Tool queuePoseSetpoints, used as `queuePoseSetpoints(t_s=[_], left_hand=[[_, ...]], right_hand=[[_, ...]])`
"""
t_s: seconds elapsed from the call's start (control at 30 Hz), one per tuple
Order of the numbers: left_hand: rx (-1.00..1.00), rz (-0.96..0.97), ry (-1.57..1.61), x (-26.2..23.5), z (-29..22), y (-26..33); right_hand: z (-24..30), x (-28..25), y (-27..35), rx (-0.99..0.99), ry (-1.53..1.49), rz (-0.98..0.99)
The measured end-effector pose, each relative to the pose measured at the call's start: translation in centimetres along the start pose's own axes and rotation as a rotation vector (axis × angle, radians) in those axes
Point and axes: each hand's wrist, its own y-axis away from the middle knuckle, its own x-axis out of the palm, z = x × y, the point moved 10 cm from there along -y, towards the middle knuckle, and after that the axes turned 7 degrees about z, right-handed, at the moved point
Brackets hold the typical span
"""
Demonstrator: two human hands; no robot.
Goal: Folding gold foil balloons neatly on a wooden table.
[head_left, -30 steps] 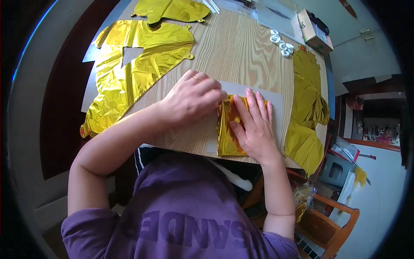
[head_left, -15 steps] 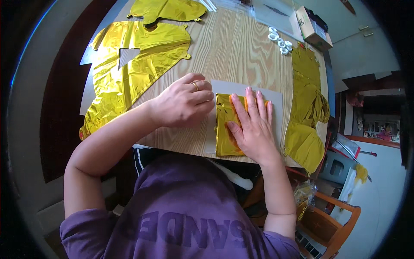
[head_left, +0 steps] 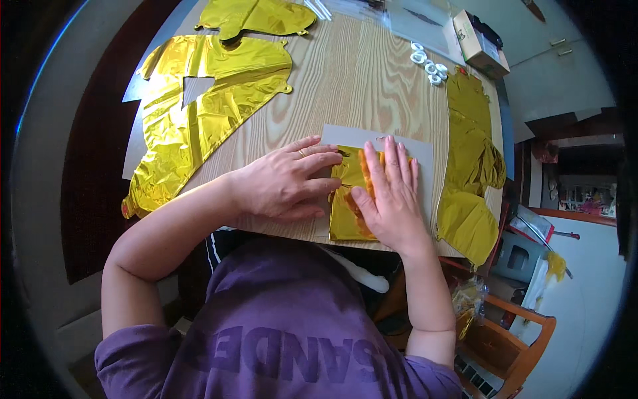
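Observation:
A gold foil balloon (head_left: 344, 223), folded into a flat rectangle, lies on a pale card (head_left: 417, 136) at the table's near edge. My right hand (head_left: 393, 193) presses flat over its right part, fingers stretched out and pointing away from me. On the left edge of the folded foil rest the fingertips of my left hand (head_left: 286, 178), its fingers spread and a ring on one of them. The palm of that hand is over the wood beside the card. Part of the foil is hidden beneath my right hand.
Large flat gold foil balloons lie at the left (head_left: 219, 100), far left (head_left: 259, 16) and right (head_left: 468, 153) of the wooden table (head_left: 332, 80). White ribbon rolls (head_left: 428, 64), a cardboard box (head_left: 480, 50) and white sticks (head_left: 319, 8) sit toward the back. A wooden chair (head_left: 518, 352) stands lower right.
My left hand has moved right, and its curled fingers have straightened and come down on the left edge of the folded foil. My right hand stays on the foil.

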Motion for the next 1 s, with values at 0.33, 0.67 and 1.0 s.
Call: queuePoseSetpoints(t_s=[0.33,0.67,1.0], left_hand=[[-0.202,-0.115,-0.11,-0.3,0.8,-1.7],[-0.544,-0.266,-0.159,0.6,-2.2,-5.2],[-0.617,-0.233,-0.262,3.6,-0.2,-3.9]], right_hand=[[-1.6,0.4,0.9,0.047,0.102,-0.006],[-2.4,0.0,-0.3,0.031,0.164,-0.019],[-4.2,-0.8,0.2,0.061,0.048,-0.015]])
